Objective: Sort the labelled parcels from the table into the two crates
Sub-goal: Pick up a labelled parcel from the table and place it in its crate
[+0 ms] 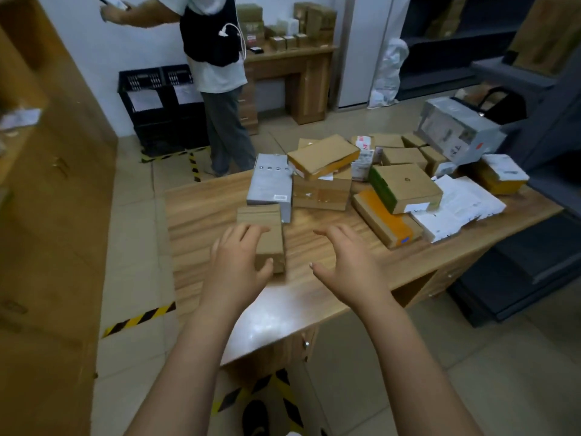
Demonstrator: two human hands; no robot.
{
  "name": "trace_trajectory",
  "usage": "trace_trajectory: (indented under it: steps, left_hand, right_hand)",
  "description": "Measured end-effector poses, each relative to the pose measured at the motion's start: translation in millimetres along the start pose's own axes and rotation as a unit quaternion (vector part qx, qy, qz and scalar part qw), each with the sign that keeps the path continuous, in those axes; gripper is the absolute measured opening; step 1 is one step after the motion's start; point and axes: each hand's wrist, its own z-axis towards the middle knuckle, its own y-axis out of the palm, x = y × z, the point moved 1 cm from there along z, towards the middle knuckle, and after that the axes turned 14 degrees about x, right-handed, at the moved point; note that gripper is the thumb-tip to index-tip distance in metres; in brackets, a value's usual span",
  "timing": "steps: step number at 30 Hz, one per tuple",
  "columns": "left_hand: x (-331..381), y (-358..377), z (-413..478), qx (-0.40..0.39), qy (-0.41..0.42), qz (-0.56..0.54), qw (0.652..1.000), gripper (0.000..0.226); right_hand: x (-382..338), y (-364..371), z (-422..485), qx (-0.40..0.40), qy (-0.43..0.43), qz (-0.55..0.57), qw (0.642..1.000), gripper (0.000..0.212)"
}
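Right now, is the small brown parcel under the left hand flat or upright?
Flat: the small brown parcel rests broad face down on the table, the left hand gripping it.

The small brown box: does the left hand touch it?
Touching. Head view: the left hand lays fingers on the small brown box, thumb against its near end.
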Motion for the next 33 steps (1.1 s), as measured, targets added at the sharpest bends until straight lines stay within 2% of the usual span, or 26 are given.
trace_trajectory:
  steps: [5, 11, 18, 25, 33]
  left_hand:
    - [-53, 18, 38, -0.04, 0.006, -0.01, 0.999, 0.051]
    - [-91, 51, 48, -0.112, -0.034, -0.017, 0.993, 0.057]
    - [-120, 92, 51, -0.168, -0.076, -0.003, 0.983, 0.077]
    - [-135, 122, 46, -0.219, -0.076, 0.003, 0.973, 0.089]
    - [-160, 121, 33, -0.189, -0.129, 0.023, 0.973, 0.109]
  right_hand:
    - [-10, 45, 31, -0.004, 0.041, -0.002, 0.999, 0.057]
    - [0, 92, 46, -0.038, 0.071, 0.001, 0.997, 0.061]
    - [27, 149, 66, -0.116, 0.108, 0.003, 0.987, 0.072]
    - [49, 182, 77, -0.176, 0.127, 0.005, 0.976, 0.079]
    - [39, 189, 74, -0.15, 0.106, 0.078, 0.98, 0.08]
